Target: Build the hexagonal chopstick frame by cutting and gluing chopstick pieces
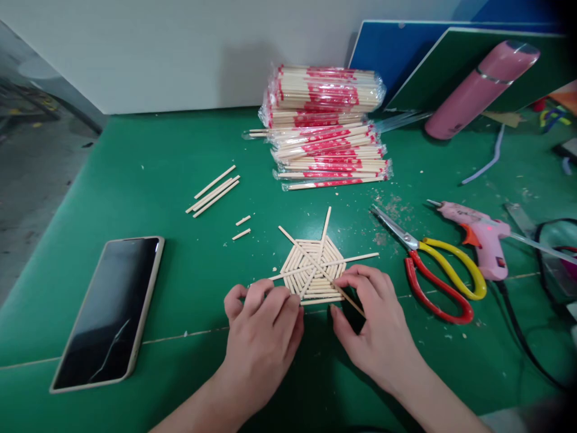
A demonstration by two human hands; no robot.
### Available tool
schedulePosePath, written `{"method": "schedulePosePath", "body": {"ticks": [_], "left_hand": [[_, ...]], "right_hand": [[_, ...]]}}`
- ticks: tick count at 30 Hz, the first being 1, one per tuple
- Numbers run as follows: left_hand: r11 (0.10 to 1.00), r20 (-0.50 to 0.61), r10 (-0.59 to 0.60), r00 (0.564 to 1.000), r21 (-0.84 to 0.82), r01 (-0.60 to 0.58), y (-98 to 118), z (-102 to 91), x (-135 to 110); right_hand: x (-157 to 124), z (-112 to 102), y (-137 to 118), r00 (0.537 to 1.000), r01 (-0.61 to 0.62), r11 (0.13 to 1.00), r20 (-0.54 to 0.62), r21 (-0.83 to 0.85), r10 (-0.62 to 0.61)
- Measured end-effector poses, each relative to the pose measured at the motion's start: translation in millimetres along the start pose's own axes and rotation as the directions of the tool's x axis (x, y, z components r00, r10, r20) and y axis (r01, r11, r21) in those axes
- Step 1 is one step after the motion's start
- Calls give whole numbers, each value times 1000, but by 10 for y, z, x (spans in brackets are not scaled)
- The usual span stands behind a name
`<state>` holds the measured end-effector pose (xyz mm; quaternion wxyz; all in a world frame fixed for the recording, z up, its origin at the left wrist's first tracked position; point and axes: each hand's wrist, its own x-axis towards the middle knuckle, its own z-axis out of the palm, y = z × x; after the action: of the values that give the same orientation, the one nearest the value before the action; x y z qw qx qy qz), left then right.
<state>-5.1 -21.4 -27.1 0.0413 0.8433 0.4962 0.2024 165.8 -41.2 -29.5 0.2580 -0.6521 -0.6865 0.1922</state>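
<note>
A flat hexagon-shaped web of thin wooden sticks (315,264) lies on the green table (157,180), with spokes poking out past its rim. My left hand (264,328) rests at its near-left edge, fingers curled and pressed onto the sticks. At its near-right edge my right hand (372,322) is pinched on a stick at the rim. Both hands touch the stick web.
A black phone (110,310) lies at the left. Loose cut sticks (214,191) sit behind the web, wrapped chopstick packs (327,129) farther back. Red-and-yellow scissors (437,270), a pink glue gun (480,237) with its black cord and a pink flask (480,87) are at the right.
</note>
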Motion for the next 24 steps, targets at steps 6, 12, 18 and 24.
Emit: {"method": "schedulePosePath", "body": {"ticks": [6,12,18,24], "left_hand": [[1000,-4,-9,1000,-8,9,-4,45,-28],[1000,-24,10,1000,-4,-10,-7,49,-20],[1000,-26,8,1000,-8,-9,-1,48,-25],[1000,3,2,1000,-25,-2,-13,61,-40]], "right_hand": [[2,7,6,1000,2,1000,-10,14,-2],[-10,-5,1,1000,13,999,-6,45,-13],[-24,2,-14,999,50,998,-22,46,-49],[-25,3,-22,998,58,998,-39,38,-56]]}}
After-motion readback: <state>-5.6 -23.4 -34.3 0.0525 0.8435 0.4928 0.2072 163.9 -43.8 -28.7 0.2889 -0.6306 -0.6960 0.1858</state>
